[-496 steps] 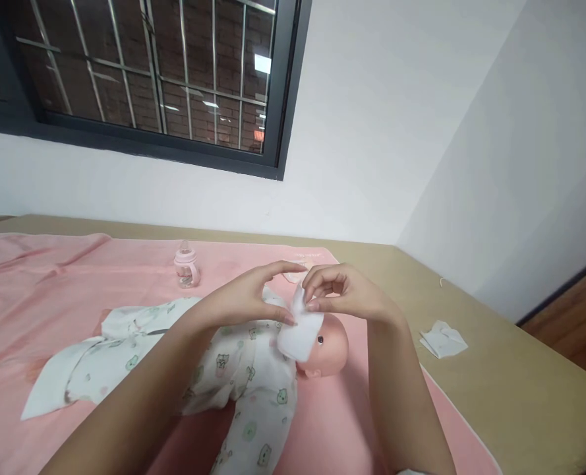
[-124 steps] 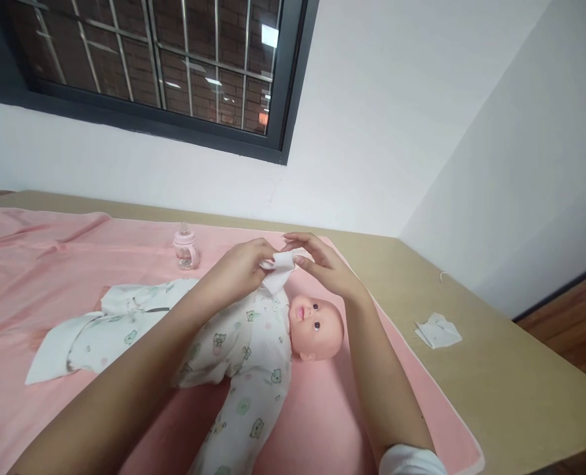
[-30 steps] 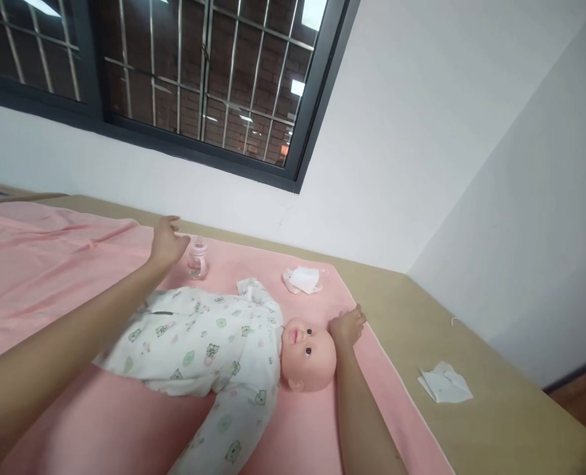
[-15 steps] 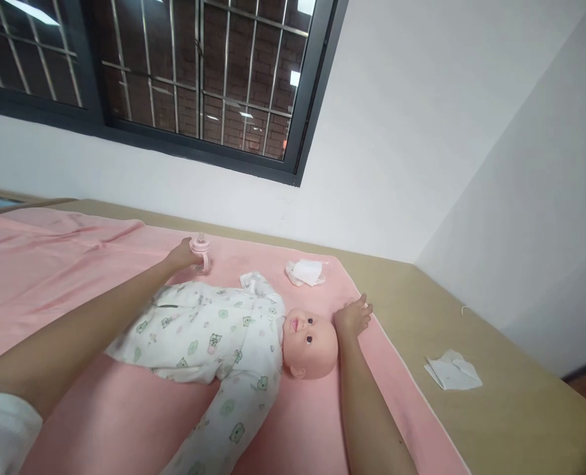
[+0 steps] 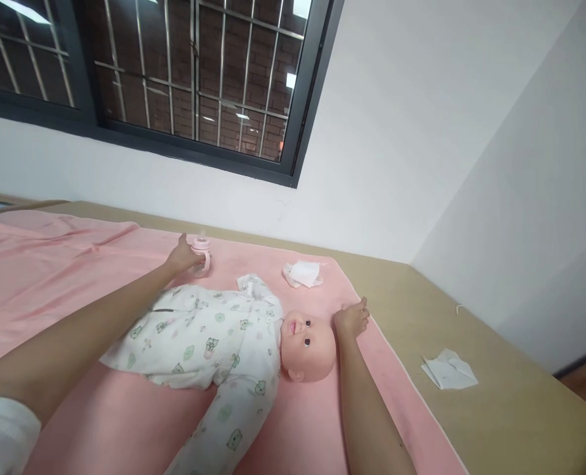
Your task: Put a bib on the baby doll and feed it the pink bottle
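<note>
A pink baby bottle [image 5: 202, 256] with a clear teat and side handles stands upright on the pink blanket [image 5: 293, 422]. My left hand [image 5: 182, 256] is at its left side, fingers around it by the handle, thumb raised off it. A bald baby doll [image 5: 308, 346] lies face up in a white top [image 5: 208, 336] printed with small green bears. Just right of its head, my right hand [image 5: 352, 318] rests at the blanket's edge, holding nothing, its fingers loosely bent and partly apart. The doll's lower body is largely hidden by my left forearm.
Crumpled white tissue on clear plastic [image 5: 303, 274] lies beyond the doll's head. A folded white tissue [image 5: 449, 369] is on the tan surface [image 5: 396, 280] at the right. Behind stand a white wall [image 5: 372, 165] and a barred, dark-framed window [image 5: 293, 175].
My left thumb has lifted away from the bottle's collar, and the fingers have shifted toward its handle. My right hand stays beside the doll's head. The view has shifted slightly.
</note>
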Demonstrator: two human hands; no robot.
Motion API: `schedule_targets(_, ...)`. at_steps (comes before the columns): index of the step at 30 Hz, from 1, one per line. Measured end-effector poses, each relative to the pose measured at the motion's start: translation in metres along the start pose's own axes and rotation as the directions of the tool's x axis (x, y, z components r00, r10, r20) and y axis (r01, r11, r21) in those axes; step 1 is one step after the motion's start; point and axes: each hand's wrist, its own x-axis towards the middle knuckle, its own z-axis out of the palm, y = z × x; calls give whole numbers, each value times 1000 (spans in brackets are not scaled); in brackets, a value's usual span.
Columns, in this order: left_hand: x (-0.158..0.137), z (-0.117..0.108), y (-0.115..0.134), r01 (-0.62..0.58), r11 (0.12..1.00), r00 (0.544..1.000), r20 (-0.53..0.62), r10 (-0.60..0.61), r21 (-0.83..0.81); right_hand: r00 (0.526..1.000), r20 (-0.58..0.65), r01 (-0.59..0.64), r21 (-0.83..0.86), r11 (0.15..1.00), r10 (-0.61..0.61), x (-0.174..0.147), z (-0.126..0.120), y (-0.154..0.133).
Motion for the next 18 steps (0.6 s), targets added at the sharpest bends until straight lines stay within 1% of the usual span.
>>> schedule_targets(3,-3,2,16,-10,997,998,-57,6,-72,1000,3,-6,16,1000,5,2,1,2)
schedule_targets(7,-17,2,49,-136,969,990,-69,124,-206,1000,12,5,25,1000,-5,1,0,2)
schedule_targets(11,-52,0,87,-226,912,972,-24,233,-343,1000,7,20,54,998,-21,-3,-2,2)
schedule_targets(13,-73,-2,105,-229,849,962,21,271,-475,1000,1,21,84,996,-21,-3,-3,2)
schedule_targets(15,-93,-4,120,-212,814,952,72,297,-541,1000,4,25,183,983,-26,0,-5,2)
schedule_targets(18,-117,-7,136,-206,799,930,141,339,-566,995,22,78,386,919,-94,9,-11,-1)
